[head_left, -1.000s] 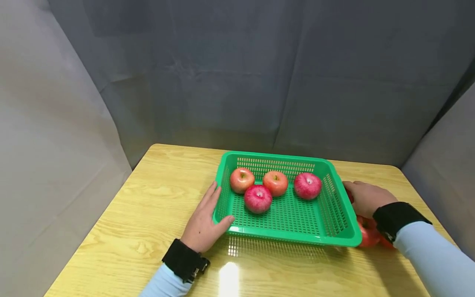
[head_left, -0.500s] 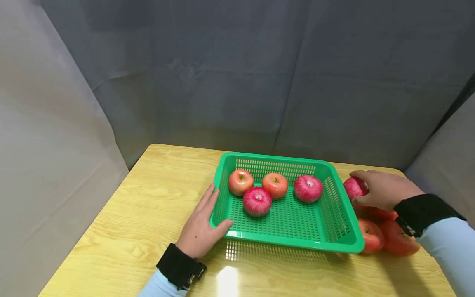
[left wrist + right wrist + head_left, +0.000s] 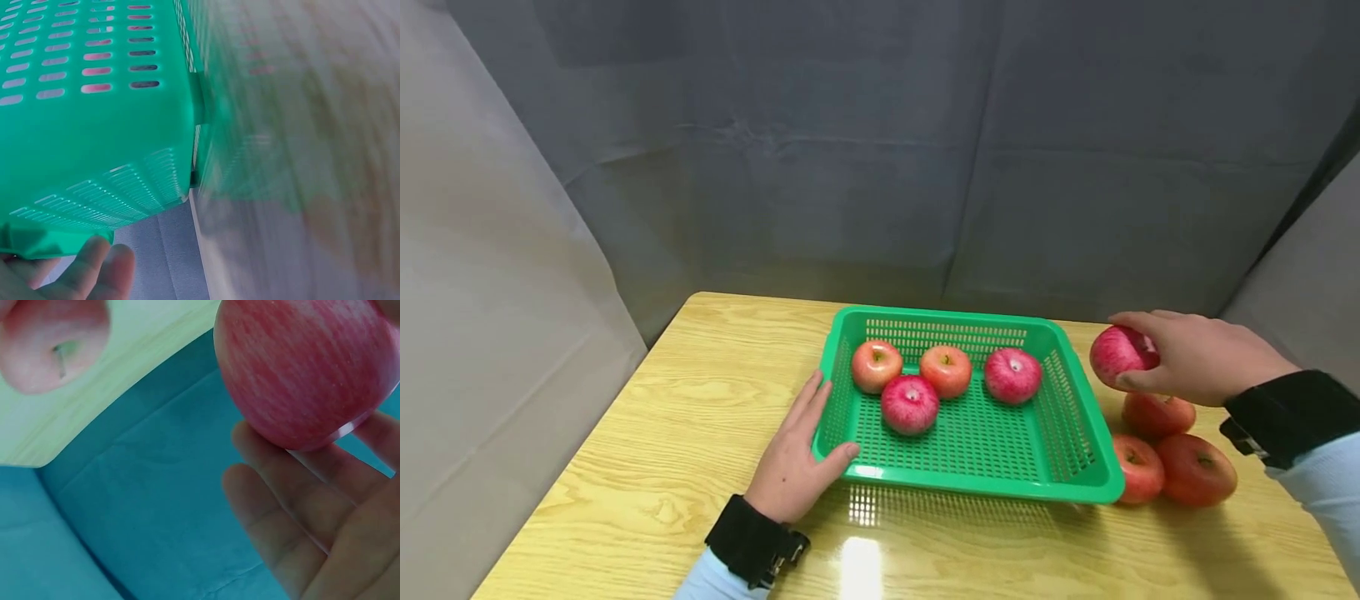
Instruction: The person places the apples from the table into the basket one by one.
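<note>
A green plastic basket (image 3: pixel 970 487) holds several apples, among them a dark pink apple (image 3: pixel 910 405) and a paler red apple (image 3: pixel 877 367). Against the basket's left side rests my left hand (image 3: pixel 797 462), its fingers straight along the rim and its thumb at the front corner. The left wrist view has the left fingers (image 3: pixel 115 269) beside the basket's rim. Right of the basket, my right hand (image 3: pixel 1213 354) holds a dark pink apple (image 3: pixel 1118 357) in the air between thumb and fingers. From the right wrist, that apple (image 3: pixel 306 369) shows large.
Three red apples stand on the table by the basket's right side: a rear one (image 3: pixel 1153 414), one near the basket corner (image 3: pixel 1138 471) and a larger one (image 3: pixel 1198 471). Grey cloth (image 3: pixel 850 167) hangs behind the wooden table (image 3: pixel 662 450).
My right hand has come up and to the right from beside the basket, lifting the dark pink apple off the group. The red apples below it now show. My left hand stays at the basket.
</note>
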`<state>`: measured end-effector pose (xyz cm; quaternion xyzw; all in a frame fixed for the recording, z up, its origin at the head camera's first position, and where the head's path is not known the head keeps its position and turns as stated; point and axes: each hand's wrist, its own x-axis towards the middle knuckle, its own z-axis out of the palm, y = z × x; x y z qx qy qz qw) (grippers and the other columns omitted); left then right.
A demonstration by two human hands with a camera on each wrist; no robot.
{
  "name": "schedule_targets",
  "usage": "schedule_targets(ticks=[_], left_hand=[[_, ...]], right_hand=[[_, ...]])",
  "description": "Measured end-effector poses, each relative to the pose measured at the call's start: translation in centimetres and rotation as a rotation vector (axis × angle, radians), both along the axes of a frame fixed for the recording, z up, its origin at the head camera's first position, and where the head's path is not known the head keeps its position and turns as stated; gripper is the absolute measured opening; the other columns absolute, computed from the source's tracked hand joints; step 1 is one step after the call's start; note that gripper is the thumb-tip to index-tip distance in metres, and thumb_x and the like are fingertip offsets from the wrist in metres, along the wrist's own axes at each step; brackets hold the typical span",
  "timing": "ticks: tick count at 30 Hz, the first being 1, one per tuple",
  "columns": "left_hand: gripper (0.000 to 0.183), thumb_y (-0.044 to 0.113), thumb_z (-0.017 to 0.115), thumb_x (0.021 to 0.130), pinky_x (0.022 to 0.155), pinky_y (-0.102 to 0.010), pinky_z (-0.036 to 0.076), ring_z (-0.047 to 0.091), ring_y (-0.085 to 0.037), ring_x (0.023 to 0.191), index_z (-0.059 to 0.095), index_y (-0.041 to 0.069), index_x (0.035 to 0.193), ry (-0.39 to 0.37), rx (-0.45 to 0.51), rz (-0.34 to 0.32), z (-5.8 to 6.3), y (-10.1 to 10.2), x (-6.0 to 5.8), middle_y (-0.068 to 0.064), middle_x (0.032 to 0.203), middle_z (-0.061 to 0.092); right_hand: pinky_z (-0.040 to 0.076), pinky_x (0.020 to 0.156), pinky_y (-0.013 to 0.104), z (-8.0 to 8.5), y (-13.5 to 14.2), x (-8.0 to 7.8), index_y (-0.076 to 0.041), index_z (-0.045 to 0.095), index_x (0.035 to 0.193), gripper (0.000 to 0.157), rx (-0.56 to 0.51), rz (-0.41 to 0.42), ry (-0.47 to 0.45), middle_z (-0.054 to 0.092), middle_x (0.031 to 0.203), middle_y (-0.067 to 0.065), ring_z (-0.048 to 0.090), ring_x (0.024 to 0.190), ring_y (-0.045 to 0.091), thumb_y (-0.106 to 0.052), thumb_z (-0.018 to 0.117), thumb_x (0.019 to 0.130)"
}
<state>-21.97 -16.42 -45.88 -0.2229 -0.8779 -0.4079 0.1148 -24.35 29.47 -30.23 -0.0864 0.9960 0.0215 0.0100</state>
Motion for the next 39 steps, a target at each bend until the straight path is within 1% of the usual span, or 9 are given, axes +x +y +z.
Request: schedule_targets(ticks=[4,7,12,18,20,25,29,35,39], left_hand=[[0.084,0.056,0.057,0.088,0.099,-0.054,0.039,0.016,-0.015,0.136,0.025,0.008,0.149,0.011,0.005,-0.001,0.0,-0.1,0.0,-0.001,0.157,0.013],[0.084,0.056,0.057,0.088,0.099,-0.055,0.038,0.016,-0.015,0.136,0.025,0.008,0.149,0.009,0.009,0.000,0.0,-0.1,0.1,-0.001,0.157,0.013],[0.085,0.057,0.057,0.088,0.101,-0.055,0.036,0.016,-0.015,0.136,0.024,0.009,0.150,0.008,0.014,0.008,0.0,-0.1,0.1,-0.001,0.157,0.013],[0.085,0.056,0.057,0.088,0.101,-0.055,0.036,0.016,-0.015,0.136,0.024,0.009,0.149,0.012,0.017,0.005,-0.1,-0.2,0.1,-0.001,0.157,0.013],[0.084,0.056,0.057,0.088,0.101,-0.055,0.036,0.016,-0.016,0.136,0.024,0.009,0.150,0.007,0.015,0.003,-0.2,-0.2,0.1,-0.002,0.157,0.013],[0.083,0.056,0.056,0.089,0.101,-0.055,0.036,0.016,-0.016,0.136,0.024,0.010,0.150,-0.010,0.011,0.000,-0.1,-0.2,0.2,-0.002,0.157,0.012],[0.084,0.057,0.057,0.088,0.100,-0.055,0.037,0.017,-0.014,0.136,0.024,0.009,0.149,0.000,0.010,0.002,0.0,-0.1,0.1,-0.001,0.156,0.013],[0.084,0.057,0.056,0.088,0.102,-0.055,0.034,0.015,-0.014,0.136,0.023,0.012,0.150,-0.030,0.009,-0.007,0.1,-0.1,0.1,0.000,0.157,0.011],[0.083,0.057,0.057,0.088,0.103,-0.054,0.034,0.014,-0.014,0.136,0.023,0.013,0.150,-0.043,0.016,-0.015,0.2,-0.1,0.1,0.000,0.157,0.011]], right_hand=[[0.052,0.064,0.050,0.5,-1.6,0.3,-0.019,0.048,0.134,0.089,-0.033,0.031,-0.002,0.059,0.114,0.008,0.052,0.094,0.027,-0.074,0.067,0.066],[0.053,0.063,0.046,0.6,-2.6,0.3,-0.021,0.049,0.133,0.087,-0.056,0.060,-0.009,0.059,0.114,0.006,0.051,0.093,0.026,-0.074,0.067,0.066],[0.053,0.061,0.039,0.5,-3.9,0.1,-0.023,0.049,0.132,0.085,-0.056,0.090,-0.011,0.059,0.111,0.002,0.051,0.090,0.023,-0.072,0.068,0.066],[0.054,0.065,0.044,0.5,-4.7,0.0,-0.020,0.048,0.135,0.083,-0.024,0.136,-0.029,0.059,0.117,0.006,0.053,0.093,0.024,-0.068,0.068,0.070],[0.053,0.063,0.043,0.5,-5.1,-0.1,-0.021,0.048,0.135,0.082,-0.009,0.145,-0.027,0.059,0.116,0.004,0.053,0.091,0.022,-0.068,0.068,0.071],[0.050,0.059,0.036,0.2,-6.2,0.0,-0.024,0.049,0.132,0.077,0.007,0.167,-0.023,0.061,0.106,-0.002,0.053,0.084,0.017,-0.063,0.071,0.070],[0.048,0.058,0.032,-0.1,-7.0,-0.2,-0.021,0.048,0.126,0.074,-0.011,0.181,-0.022,0.061,0.095,-0.005,0.053,0.076,0.014,-0.059,0.076,0.068],[0.047,0.056,0.029,-1.2,-7.9,-0.4,-0.020,0.051,0.117,0.065,-0.035,0.228,-0.003,0.057,0.079,-0.010,0.050,0.066,0.010,-0.051,0.078,0.067],[0.046,0.054,0.030,-1.8,-8.6,-0.4,-0.020,0.051,0.115,0.063,-0.051,0.256,0.003,0.056,0.075,-0.011,0.049,0.063,0.008,-0.049,0.079,0.067]])
